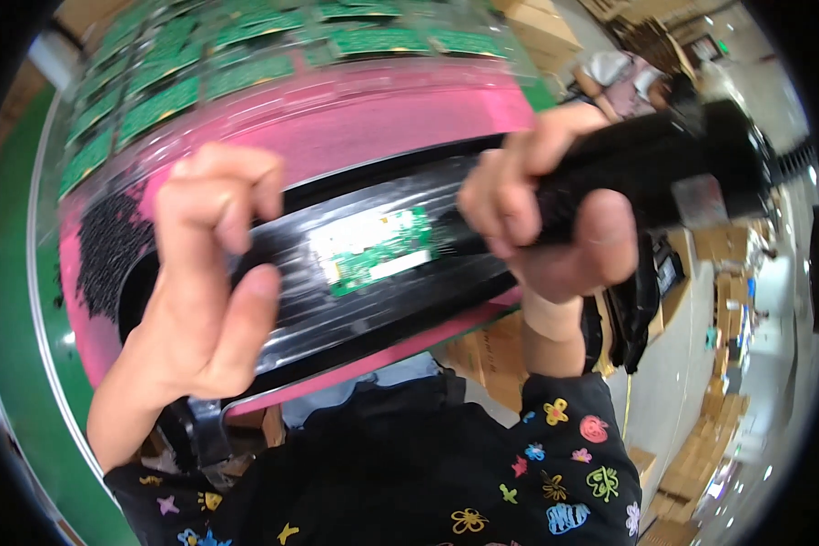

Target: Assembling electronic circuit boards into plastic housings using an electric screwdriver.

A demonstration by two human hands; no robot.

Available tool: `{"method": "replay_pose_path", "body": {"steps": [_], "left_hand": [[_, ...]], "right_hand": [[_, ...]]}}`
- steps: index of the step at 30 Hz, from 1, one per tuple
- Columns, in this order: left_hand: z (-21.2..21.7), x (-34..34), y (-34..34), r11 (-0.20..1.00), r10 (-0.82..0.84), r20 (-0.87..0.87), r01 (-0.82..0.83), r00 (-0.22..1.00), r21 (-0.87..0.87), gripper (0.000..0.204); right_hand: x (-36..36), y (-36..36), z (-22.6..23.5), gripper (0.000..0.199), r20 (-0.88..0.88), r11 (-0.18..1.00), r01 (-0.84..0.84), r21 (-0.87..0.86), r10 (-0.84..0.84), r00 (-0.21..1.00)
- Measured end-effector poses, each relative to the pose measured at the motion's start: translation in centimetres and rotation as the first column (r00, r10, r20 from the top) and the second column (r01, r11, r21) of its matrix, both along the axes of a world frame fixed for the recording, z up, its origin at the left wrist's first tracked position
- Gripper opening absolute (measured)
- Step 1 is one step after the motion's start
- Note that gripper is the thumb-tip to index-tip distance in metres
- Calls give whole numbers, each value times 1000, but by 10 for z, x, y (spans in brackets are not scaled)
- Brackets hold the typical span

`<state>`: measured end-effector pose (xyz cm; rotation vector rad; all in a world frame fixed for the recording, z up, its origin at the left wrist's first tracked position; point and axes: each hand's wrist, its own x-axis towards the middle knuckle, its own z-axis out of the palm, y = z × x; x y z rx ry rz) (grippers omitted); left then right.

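My left hand (211,273) grips the left end of a long glossy black housing (337,309) and holds it close under the camera. A small green circuit board (380,247) sits in the middle of that housing. My right hand (546,218) is closed around a black power tool (673,164), whose front end meets the housing just right of the board. The tool's tip is hidden behind my fingers.
A pink mat (382,127) covers the bench behind the housing. A clear tray (246,64) with several green circuit boards lies beyond it. Small black parts (109,250) are heaped at the left. Cardboard boxes (728,273) stand at the right, and another person (623,77) sits far back.
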<state>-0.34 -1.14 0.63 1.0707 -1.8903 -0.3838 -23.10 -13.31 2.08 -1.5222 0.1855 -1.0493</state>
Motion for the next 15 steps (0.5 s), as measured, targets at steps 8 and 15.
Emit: {"method": "replay_pose_path", "body": {"steps": [8,15], "left_hand": [[0,-4,10,964,215,62,-222,975,146,25],[11,-12,9,939,342,115,-344,933,3,21]], "right_hand": [[16,7,3,21,107,975,175,136,-190,976],[11,-12,20,26,86,852,51,521,-111,990]]}}
